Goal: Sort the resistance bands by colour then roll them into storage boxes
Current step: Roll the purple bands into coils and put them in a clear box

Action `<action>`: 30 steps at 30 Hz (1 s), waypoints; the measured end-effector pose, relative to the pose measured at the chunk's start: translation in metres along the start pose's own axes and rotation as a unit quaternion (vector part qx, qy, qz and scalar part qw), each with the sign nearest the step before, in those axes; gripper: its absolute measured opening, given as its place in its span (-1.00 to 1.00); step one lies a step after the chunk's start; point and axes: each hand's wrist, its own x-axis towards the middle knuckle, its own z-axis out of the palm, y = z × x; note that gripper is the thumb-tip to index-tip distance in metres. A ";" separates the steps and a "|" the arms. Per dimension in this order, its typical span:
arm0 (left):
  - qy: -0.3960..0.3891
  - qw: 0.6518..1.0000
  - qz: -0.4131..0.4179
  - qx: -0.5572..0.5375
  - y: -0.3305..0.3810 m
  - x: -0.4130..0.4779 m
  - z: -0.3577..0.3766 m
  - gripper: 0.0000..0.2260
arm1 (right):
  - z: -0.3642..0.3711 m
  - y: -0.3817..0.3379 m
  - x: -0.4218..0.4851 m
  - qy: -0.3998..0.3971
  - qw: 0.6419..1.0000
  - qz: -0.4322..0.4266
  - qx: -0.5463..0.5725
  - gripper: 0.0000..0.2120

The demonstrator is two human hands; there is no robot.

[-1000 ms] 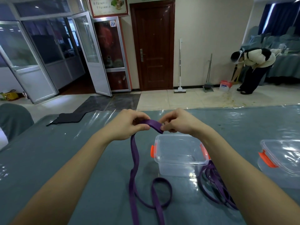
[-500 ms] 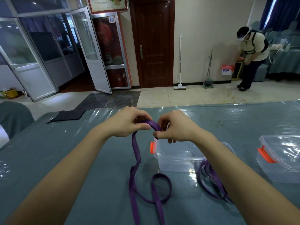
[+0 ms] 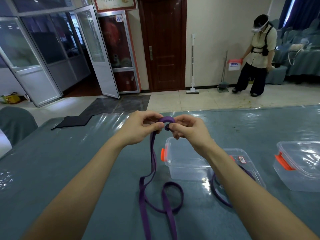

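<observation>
Both hands (image 3: 138,129) (image 3: 189,131) pinch purple band (image 3: 166,119); far box (image 3: 234,65): "1996".

Both hands, left (image 3: 138,129) and right (image 3: 188,129), pinch a curled purple band (image 3: 152,163) above a clear box (image 3: 187,163) on a teal table (image 3: 69,161).

Tiled hall beyond a blue-grey table cover under clear plastic sheet (image 3: 69,170)

A dark brown wooden door (image 3: 162,44) stands shut in the cream wall. An open white-framed glass door (image 3: 97,49) is to its left and a white long-handled mop (image 3: 192,66) leans to its right. Farther right, a person in beige top and dark trousers (image 3: 256,54) holds a white box with red lid (image 3: 234,64). A black cloth (image 3: 74,121) lies at the table's far left edge.
</observation>
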 end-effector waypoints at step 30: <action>-0.075 0.983 0.054 0.157 -0.051 -0.054 0.101 -0.81 | -0.031 0.067 -0.066 -0.084 0.928 0.056 -0.358 -0.73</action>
